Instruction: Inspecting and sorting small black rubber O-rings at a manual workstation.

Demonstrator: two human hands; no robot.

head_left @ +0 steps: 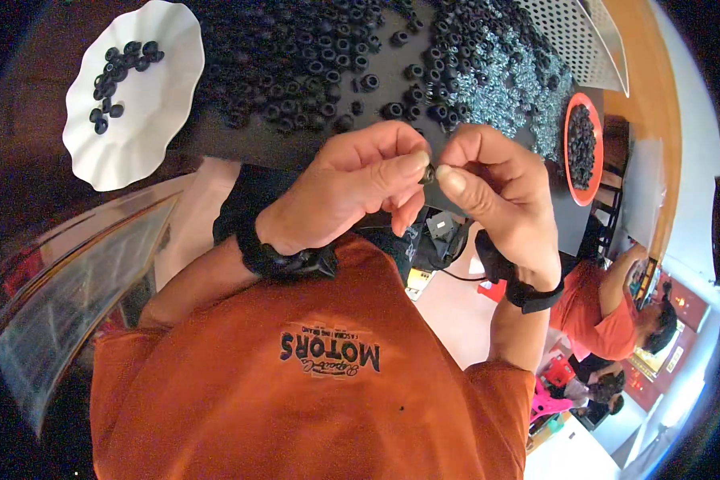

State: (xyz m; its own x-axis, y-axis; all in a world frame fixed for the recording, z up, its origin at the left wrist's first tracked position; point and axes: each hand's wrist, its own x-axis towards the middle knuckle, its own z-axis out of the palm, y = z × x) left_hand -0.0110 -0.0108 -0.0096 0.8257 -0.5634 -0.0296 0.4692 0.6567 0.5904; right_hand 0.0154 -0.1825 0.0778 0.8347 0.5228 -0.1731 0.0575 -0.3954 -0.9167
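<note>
My left hand [360,176] is closed, its thumb and fingertips pinching a small dark piece [429,174] above the near edge of the table. Right up against that piece, the thumb and forefinger of my right hand [500,192] are also pinched together; what they hold is hidden by the fingertips. Beyond both hands lie many small, black, rounded pieces with holes [296,80], loose on the dark tabletop [392,60]. To their right is a heap of small shiny coils that look like metal springs [496,80].
At the far left, a white wavy-rimmed plate [156,120] carries several black pieces. An orange-red dish [571,164] of tiny black parts sits by the right edge. A perforated white tray [572,48] stands at the back right. Another person [600,308] is off to the right.
</note>
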